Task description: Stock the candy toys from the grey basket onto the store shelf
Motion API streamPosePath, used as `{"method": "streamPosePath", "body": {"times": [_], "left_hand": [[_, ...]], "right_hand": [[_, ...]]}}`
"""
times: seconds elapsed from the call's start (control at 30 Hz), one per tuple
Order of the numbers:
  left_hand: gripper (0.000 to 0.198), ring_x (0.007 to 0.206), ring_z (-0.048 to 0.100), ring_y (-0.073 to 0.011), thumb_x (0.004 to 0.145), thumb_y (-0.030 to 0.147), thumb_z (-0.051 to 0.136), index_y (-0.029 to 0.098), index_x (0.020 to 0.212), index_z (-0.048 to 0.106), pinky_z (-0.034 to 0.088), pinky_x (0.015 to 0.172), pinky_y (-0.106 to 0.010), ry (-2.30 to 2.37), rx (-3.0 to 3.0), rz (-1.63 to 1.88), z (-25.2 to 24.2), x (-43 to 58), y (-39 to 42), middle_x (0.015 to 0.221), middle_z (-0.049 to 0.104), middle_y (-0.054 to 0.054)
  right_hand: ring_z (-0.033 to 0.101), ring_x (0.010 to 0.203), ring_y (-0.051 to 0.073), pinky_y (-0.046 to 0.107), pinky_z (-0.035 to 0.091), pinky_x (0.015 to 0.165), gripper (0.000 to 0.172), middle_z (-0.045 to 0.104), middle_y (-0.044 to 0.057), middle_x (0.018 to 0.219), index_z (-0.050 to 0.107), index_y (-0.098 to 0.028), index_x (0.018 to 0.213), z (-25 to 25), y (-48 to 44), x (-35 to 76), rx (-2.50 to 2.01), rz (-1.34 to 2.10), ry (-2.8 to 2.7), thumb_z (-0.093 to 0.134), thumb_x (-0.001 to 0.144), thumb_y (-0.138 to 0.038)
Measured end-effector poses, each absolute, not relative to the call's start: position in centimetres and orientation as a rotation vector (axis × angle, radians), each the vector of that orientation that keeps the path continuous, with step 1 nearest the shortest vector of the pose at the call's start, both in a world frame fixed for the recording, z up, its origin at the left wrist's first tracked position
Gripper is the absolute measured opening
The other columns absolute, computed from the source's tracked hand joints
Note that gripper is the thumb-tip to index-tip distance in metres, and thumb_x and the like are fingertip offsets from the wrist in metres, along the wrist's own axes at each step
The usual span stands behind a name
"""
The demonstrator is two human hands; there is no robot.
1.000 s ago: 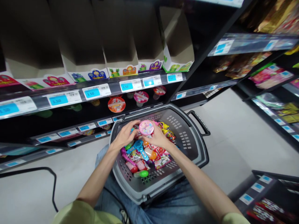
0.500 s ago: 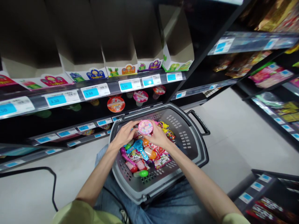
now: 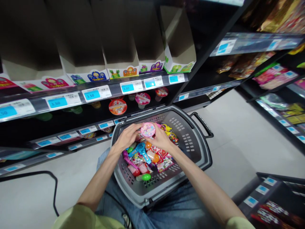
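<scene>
A grey plastic shopping basket (image 3: 190, 149) rests on my lap, filled with several bright candy packets and small toys (image 3: 152, 159). Over its far end, my right hand (image 3: 162, 140) grips a round pink container (image 3: 147, 129) with a cartoon lid. My left hand (image 3: 127, 136) is beside it with curled fingers touching the container's left edge. Both hands hover just above the pile of sweets.
Black store shelves with blue price tags (image 3: 96, 93) stand in front. Cardboard display boxes (image 3: 121, 60) sit on the upper shelf, and jelly cups (image 3: 118, 106) on the one below. More snack shelves (image 3: 274, 76) run along the right. A black cable (image 3: 51, 181) lies on the pale floor.
Both hands with the pink container have shifted slightly left, and the left hand has closed in on the container's edge.
</scene>
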State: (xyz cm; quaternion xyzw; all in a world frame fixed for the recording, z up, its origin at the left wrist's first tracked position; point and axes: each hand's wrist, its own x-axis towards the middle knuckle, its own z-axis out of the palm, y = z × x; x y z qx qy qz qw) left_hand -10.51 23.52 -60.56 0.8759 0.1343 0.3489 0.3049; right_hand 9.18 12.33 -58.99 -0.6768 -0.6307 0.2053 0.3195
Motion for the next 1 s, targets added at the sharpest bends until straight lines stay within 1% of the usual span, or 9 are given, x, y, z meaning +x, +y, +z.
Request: {"method": "streamPosePath", "body": {"times": [0.2, 0.3, 0.37, 0.47, 0.5, 0.57, 0.67, 0.83, 1.0], "left_hand": [[0.04, 0.11, 0.066, -0.0203, 0.105, 0.023, 0.044, 0.023, 0.143, 0.054, 0.055, 0.098, -0.037, 0.395, 2.306, 0.898, -60.4, -10.6, 23.4, 0.123, 0.07, -0.01], [0.051, 0.126, 0.061, -0.0255, 0.102, 0.034, 0.052, 0.023, 0.151, 0.045, 0.05, 0.108, -0.042, 0.466, 2.302, 0.798, -60.2, -10.7, 23.4, 0.139, 0.062, -0.012], [0.078, 0.137, 0.053, -0.0313, 0.093, 0.047, 0.065, 0.023, 0.159, 0.031, 0.047, 0.113, -0.047, 0.499, 2.304, 0.677, -60.1, -10.7, 23.4, 0.152, 0.051, -0.015], [0.111, 0.141, 0.048, -0.0366, 0.079, 0.058, 0.078, 0.024, 0.164, 0.015, 0.044, 0.115, -0.051, 0.52, 2.322, 0.528, -60.2, -10.6, 23.3, 0.157, 0.044, -0.017], [0.112, 0.141, 0.048, -0.0369, 0.079, 0.059, 0.078, 0.025, 0.164, 0.014, 0.044, 0.115, -0.051, 0.53, 2.329, 0.507, -60.3, -10.6, 23.2, 0.157, 0.044, -0.017], [0.096, 0.141, 0.048, -0.0353, 0.087, 0.056, 0.07, 0.025, 0.163, 0.019, 0.043, 0.115, -0.051, 0.565, 2.334, 0.508, -60.4, -10.5, 23.2, 0.156, 0.044, -0.017], [0.074, 0.139, 0.05, -0.0323, 0.097, 0.048, 0.058, 0.023, 0.16, 0.027, 0.045, 0.114, -0.05, 0.597, 2.318, 0.553, -60.3, -10.6, 23.1, 0.154, 0.046, -0.016], [0.077, 0.15, 0.038, -0.029, 0.096, 0.038, 0.061, 0.023, 0.161, 0.023, 0.034, 0.124, -0.05, 0.485, 2.261, 0.658, -59.5, -10.6, 23.2, 0.162, 0.037, -0.015], [0.079, 0.149, 0.039, -0.0299, 0.093, 0.033, 0.067, 0.025, 0.16, 0.026, 0.034, 0.124, -0.053, 0.396, 2.244, 0.762, -59.5, -10.6, 23.3, 0.161, 0.039, -0.014]], "right_hand": [[0.069, 0.113, 0.031, 0.047, 0.057, 0.096, 0.076, 0.067, 0.011, 0.128, 0.045, -0.024, 0.141, -58.7, 12.4, 9.0, -1.703, 0.637, -1.587, 0.082, 0.077, -0.039], [0.067, 0.117, 0.029, 0.045, 0.057, 0.099, 0.088, 0.064, 0.011, 0.133, 0.039, -0.024, 0.145, -58.2, 12.6, 8.7, -1.567, 0.765, -1.433, 0.086, 0.073, -0.043], [0.073, 0.101, 0.025, 0.042, 0.062, 0.087, 0.085, 0.068, 0.009, 0.124, 0.035, -0.026, 0.146, -57.7, 12.7, 8.5, -1.477, 0.923, -1.273, 0.081, 0.078, -0.049], [0.072, 0.064, 0.019, 0.037, 0.063, 0.062, 0.063, 0.072, 0.001, 0.098, 0.039, -0.029, 0.137, -57.4, 12.8, 8.3, -1.4, 1.126, -1.05, 0.065, 0.088, -0.059], [0.069, 0.057, 0.018, 0.037, 0.062, 0.058, 0.057, 0.071, -0.001, 0.092, 0.041, -0.029, 0.133, -57.4, 12.9, 8.3, -1.387, 1.156, -1.008, 0.063, 0.09, -0.06], [0.068, 0.054, 0.018, 0.036, 0.061, 0.055, 0.053, 0.07, -0.003, 0.085, 0.044, -0.029, 0.126, -57.5, 12.9, 8.4, -1.363, 1.198, -0.981, 0.064, 0.089, -0.061], [0.07, 0.057, 0.02, 0.036, 0.062, 0.057, 0.062, 0.07, -0.003, 0.081, 0.041, -0.028, 0.128, -57.9, 12.9, 8.8, -1.316, 1.267, -0.983, 0.072, 0.084, -0.058], [0.075, 0.087, 0.024, 0.042, 0.065, 0.076, 0.102, 0.071, 0.004, 0.109, 0.035, -0.028, 0.138, -57.9, 12.8, 9.3, -1.221, 1.282, -1.116, 0.095, 0.057, -0.043], [0.071, 0.105, 0.027, 0.044, 0.064, 0.087, 0.092, 0.063, 0.008, 0.129, 0.044, -0.028, 0.132, -57.5, 12.9, 9.3, -1.276, 1.149, -1.145, 0.095, 0.057, -0.042]]}}
